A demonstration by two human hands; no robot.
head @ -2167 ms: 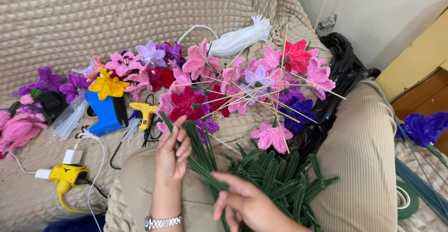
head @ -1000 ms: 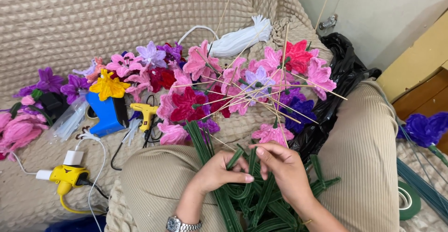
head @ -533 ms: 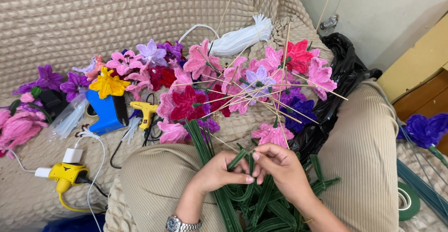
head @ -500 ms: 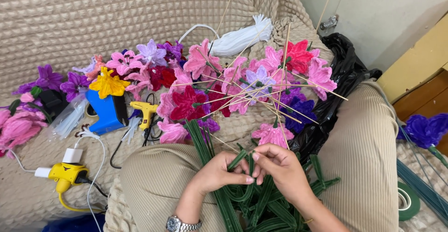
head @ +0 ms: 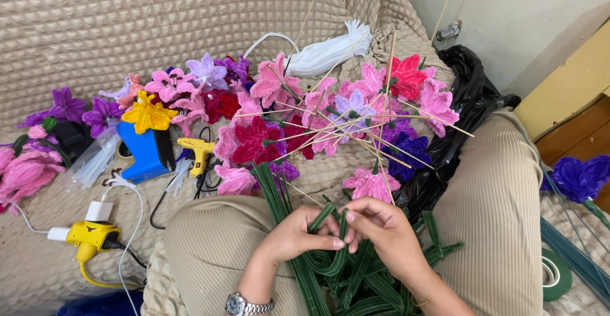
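head | left hand [head: 298,236] + right hand [head: 381,230] both pinched on green pipe-cleaner leaf [head: 333,240], over lap | advice: keep the fold tight, thumbs close to the bend | behind: green stem bundle [head: 273,192], pink flower [head: 372,184], yellow glue gun [head: 198,151]

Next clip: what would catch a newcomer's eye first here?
The heap of pink, red and purple pipe-cleaner flowers spread across the beige sofa cover, thin sticks jutting out. Below it, the left hand and right hand pinch a bent green pipe cleaner over a lapful of green ones; a yellow glue gun lies left.
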